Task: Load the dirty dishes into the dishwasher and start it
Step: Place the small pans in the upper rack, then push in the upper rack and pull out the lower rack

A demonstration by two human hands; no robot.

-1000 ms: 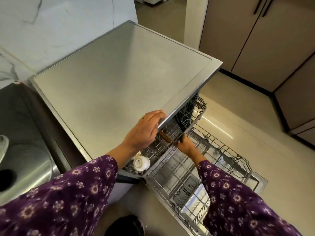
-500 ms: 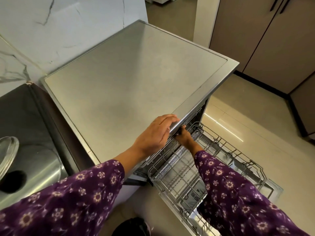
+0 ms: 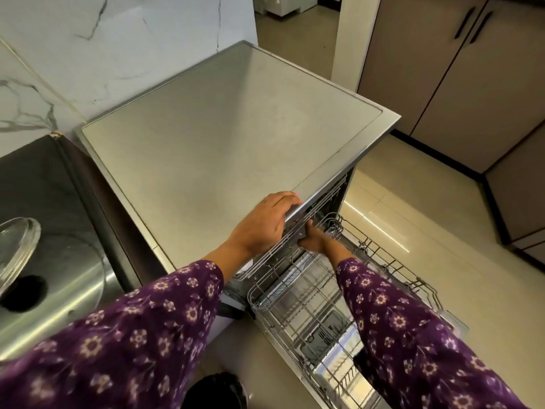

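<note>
The steel dishwasher [image 3: 230,149] stands with its door [image 3: 455,321] folded down. Its lower rack [image 3: 392,261] is pulled out over the door and looks empty. The upper rack [image 3: 265,256] is almost fully inside; only its front wire edge shows under the top panel. My left hand [image 3: 262,222] lies on the dishwasher's top with the fingers curled over the front edge. Just below it, my right hand [image 3: 312,240] presses on the upper rack's front, its fingers hidden under the panel. The rack's contents are hidden.
A steel sink [image 3: 59,276] with a glass lid [image 3: 14,249] sits to the left of the dishwasher. Beige cabinets [image 3: 472,84] line the far right. A dark object [image 3: 215,391] lies on the floor by my feet.
The upper rack, with a white cup in it, has slid back into the dishwasher under my right hand. My left hand has stayed on the top edge.
</note>
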